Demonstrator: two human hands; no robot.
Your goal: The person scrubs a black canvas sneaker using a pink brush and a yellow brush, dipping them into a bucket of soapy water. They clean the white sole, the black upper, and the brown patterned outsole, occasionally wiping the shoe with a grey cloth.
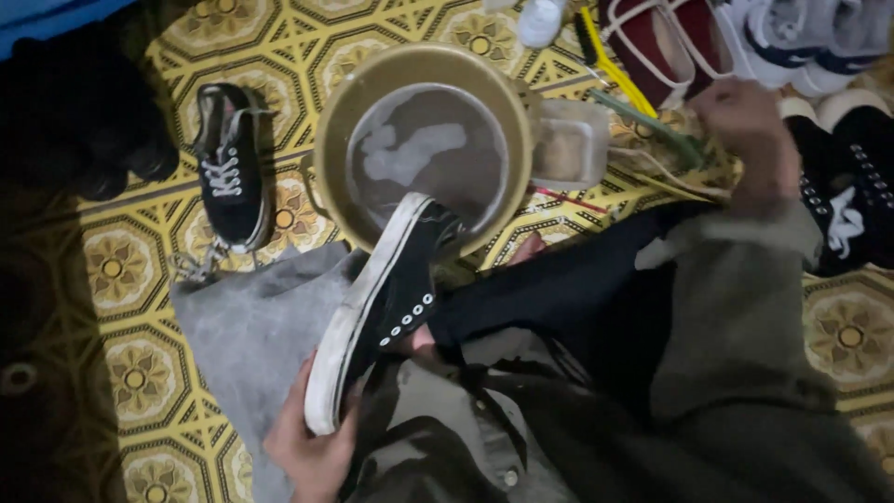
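While the left hand (307, 447) clasps the heel of a black sneaker (377, 312), fingers wrapped under the white sole, the toe rests on the rim of the round basin (331, 140) of cloudy water, apparently for wetting; the right hand (745, 130), blurred, reaches well apart toward a green-handled brush (643, 116), grip indeterminable; a grey cloth (251, 326) lies beneath; the matching sneaker (231, 168) lies left on the patterned floor (130, 373).

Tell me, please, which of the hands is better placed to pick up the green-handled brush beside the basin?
The right hand, probably: it hovers empty just beside the green-handled brush, while the left hand grips the heel of the black shoe.
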